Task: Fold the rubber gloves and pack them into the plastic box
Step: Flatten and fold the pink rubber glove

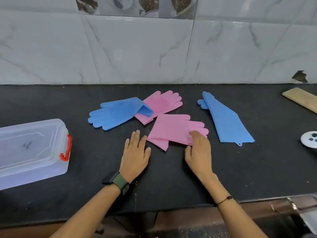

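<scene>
Several rubber gloves lie on the black counter (171, 177). The nearest pink glove (171, 128) has its cuff folded over, and my right hand (199, 150) rests flat on its right part, fingers pressing the fold. My left hand (136, 152) lies flat and open on the counter just left of that glove's folded corner, holding nothing. A second pink glove (164, 102) lies behind, partly under a blue glove (116, 112) whose cuff is folded over. Another blue glove (224, 121) lies stretched out to the right. The clear plastic box (32, 152) with a red latch stands closed at the left.
A tiled wall rises behind the counter. A wooden board (301, 98) lies at the far right, and a white round object (310, 139) sits at the right edge. The counter's front edge runs just below my wrists.
</scene>
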